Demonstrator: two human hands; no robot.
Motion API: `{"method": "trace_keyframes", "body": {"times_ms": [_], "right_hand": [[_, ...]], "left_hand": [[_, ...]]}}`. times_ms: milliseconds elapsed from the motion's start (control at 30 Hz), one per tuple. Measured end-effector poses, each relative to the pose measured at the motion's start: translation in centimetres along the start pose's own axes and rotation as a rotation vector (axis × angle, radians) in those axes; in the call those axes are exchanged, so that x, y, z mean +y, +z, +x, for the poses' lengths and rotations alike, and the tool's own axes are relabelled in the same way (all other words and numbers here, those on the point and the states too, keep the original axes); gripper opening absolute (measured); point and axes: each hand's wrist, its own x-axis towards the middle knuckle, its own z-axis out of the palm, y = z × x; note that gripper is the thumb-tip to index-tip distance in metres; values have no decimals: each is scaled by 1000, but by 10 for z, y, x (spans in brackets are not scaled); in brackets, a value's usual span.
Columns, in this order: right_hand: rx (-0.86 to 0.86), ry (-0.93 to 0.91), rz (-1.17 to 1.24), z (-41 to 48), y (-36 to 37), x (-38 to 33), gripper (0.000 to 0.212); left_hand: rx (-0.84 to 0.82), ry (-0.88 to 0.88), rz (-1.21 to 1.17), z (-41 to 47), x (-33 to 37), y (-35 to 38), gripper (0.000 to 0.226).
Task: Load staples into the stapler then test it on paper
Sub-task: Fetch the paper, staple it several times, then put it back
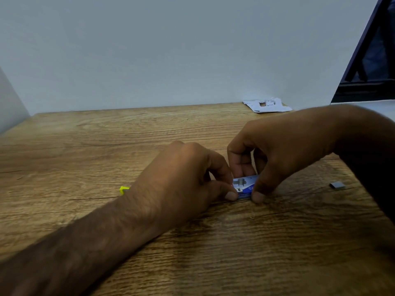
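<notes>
A small blue and white staple box [244, 185] lies on the wooden table [106, 146], pinched from both sides. My left hand [183, 180] grips its left end with thumb and fingers. My right hand [284, 152] grips its right end, thumb at the front edge. Most of the box is hidden by my fingers. A yellow thing [124, 190], only a corner showing, peeks out behind my left wrist; I cannot tell whether it is the stapler. A short grey strip of staples [337, 185] lies on the table to the right of my right hand.
Torn white paper packaging [267, 105] lies at the far edge of the table against a white back panel [171, 50]. A white side panel [8, 103] stands at the left. A dark frame [367, 60] shows at the upper right.
</notes>
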Motion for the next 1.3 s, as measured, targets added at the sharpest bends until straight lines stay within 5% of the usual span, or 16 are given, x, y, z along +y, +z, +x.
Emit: {"method": "trace_keyframes", "body": {"times_ms": [300, 567, 767, 867, 1033, 1300], "right_hand": [[10, -56, -55, 1, 2, -7, 30], [-158, 281, -92, -33, -17, 16, 49], [341, 290, 151, -40, -42, 68, 26], [497, 397, 43, -17, -54, 99, 41], [540, 505, -99, 19, -63, 139, 66], [496, 583, -140, 45, -63, 173, 42]], "left_hand": [[52, 73, 42, -1, -1, 4, 17], [46, 102, 26, -2, -10, -8, 44], [-42, 101, 125, 30, 0, -18, 31], [-83, 152, 192, 77, 8, -7, 33], [-123, 141, 298, 172, 20, 35, 59], [-204, 50, 335, 251, 29, 89, 66]]}}
